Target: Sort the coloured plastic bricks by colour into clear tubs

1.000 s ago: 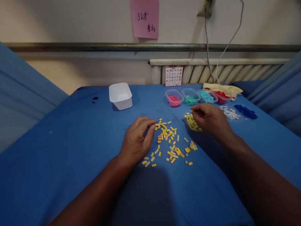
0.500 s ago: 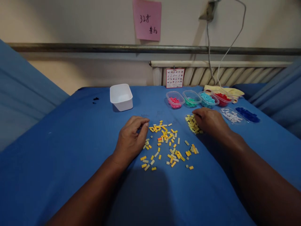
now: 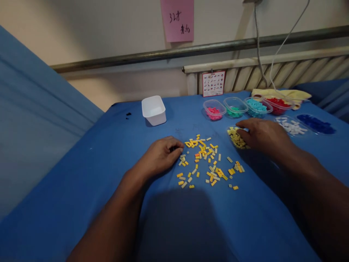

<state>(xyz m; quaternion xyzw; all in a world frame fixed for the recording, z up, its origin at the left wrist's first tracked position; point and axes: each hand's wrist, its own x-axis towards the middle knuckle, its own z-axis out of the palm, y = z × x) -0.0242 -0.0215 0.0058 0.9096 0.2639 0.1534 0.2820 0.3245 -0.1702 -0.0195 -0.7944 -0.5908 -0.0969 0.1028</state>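
Observation:
My left hand (image 3: 165,154) rests on the blue cloth at the left edge of a loose scatter of small yellow toy building bricks (image 3: 203,151). Its fingers are curled, with thumb and index tips together; whatever lies between them, if anything, is too small to make out. Over a clear shallow container of pale yellow bricks (image 3: 236,138) is my right hand (image 3: 263,134), thumb and index finger apart at its rim. Nothing shows between those fingers, and the hand hides the container's right side. One orange brick (image 3: 197,155) lies among the yellow ones.
Clear tubs hold pink bricks (image 3: 214,112), green bricks (image 3: 235,111), light blue bricks (image 3: 256,105) and red bricks (image 3: 278,104). White bricks (image 3: 291,126) and dark blue bricks (image 3: 316,123) are at right. A white bin (image 3: 155,118) stands back left; a picture card (image 3: 213,83) stands behind.
The view has swung left and tilted, so everything sits farther right. My right hand's thumb and index finger have spread apart at the yellow container. My left hand stays beside the scattered bricks.

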